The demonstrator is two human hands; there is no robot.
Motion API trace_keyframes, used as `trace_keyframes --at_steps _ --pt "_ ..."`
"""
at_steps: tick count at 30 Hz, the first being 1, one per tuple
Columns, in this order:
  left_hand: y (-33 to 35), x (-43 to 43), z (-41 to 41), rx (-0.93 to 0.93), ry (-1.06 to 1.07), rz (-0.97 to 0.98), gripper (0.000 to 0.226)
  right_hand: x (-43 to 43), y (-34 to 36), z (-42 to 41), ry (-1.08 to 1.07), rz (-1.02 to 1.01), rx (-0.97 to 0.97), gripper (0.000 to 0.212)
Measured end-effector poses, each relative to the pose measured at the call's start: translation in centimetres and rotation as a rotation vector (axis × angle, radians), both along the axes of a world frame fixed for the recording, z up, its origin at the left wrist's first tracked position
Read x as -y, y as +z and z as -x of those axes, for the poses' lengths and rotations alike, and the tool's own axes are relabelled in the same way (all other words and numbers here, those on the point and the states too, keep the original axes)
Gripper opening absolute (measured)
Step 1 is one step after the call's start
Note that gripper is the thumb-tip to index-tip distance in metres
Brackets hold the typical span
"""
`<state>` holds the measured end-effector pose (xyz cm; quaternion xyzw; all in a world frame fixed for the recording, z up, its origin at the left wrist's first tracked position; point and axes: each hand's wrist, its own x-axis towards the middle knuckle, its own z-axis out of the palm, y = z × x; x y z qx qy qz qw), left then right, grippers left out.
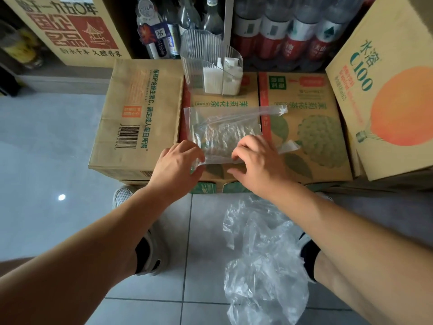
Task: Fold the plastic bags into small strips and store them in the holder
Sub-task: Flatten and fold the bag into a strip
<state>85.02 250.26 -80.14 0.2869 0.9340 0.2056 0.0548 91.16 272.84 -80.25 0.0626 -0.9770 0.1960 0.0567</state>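
A clear bag (222,130) is spread flat on a carton (304,109) at the centre of the frame. Its long axis runs left to right, with the handles trailing off to the right. Its near edge is met by both grips from below, so the rest of the film lies beyond them, toward the top of the frame. The lower left corner is pinched by the left grip (178,165). The right grip (255,160) is curled onto the near edge with the thumb just under it; whether film is nipped there cannot be told. A fold carried away from the body, along that long axis, is judged to come next. The holder (194,55), with folded strips (212,79) inside, stands just beyond the bag's far edge. A spare bag (262,254) is crumpled at lower centre.
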Motion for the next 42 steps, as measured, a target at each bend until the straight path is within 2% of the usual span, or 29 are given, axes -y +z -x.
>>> trace_keyframes --at_steps 6,18,20,24,28,32,36,38,40,42 --pt "-0.8 0.0 0.1 -0.096 -0.022 0.021 0.009 0.5 -1.0 0.8 -0.135 0.011 -0.095 0.017" --pt "-1.6 -0.4 -0.6 -0.179 -0.004 0.027 0.013 -6.6 -0.8 0.6 -0.43 -0.019 -0.086 0.016" --pt "-1.6 -0.4 -0.6 -0.182 0.001 0.034 0.014 -7.6 -1.1 0.5 -0.522 0.023 -0.053 0.018" --pt "-1.6 -0.4 -0.6 -0.173 -0.002 0.061 0.015 -9.4 -1.0 0.3 -0.693 0.282 0.054 0.011" --pt "-1.4 -0.7 -0.5 -0.15 0.005 0.077 0.021 -9.7 -0.4 0.1 -0.738 0.393 0.069 0.009" --pt "-1.4 -0.7 -0.7 -0.156 -0.007 0.095 0.018 -9.3 -0.5 -0.4 -0.752 0.27 0.083 0.01" --pt "-1.3 -0.6 -0.6 -0.14 -0.025 0.127 0.022 -9.3 -0.5 -1.2 -0.602 0.189 0.067 0.007" --pt "-1.3 -0.4 -0.5 -0.132 -0.034 0.129 0.022 -10.0 -0.3 -1.4 -0.55 0.294 0.123 0.015" --pt "-1.3 -0.2 -0.4 -0.118 -0.037 0.13 0.023 -10.7 0.3 -1.5 -0.56 0.486 0.189 0.024" --pt "-1.1 -0.2 -0.4 -0.095 -0.036 0.128 0.022 -11.0 0.8 -1.7 -0.55 0.619 0.234 0.024"
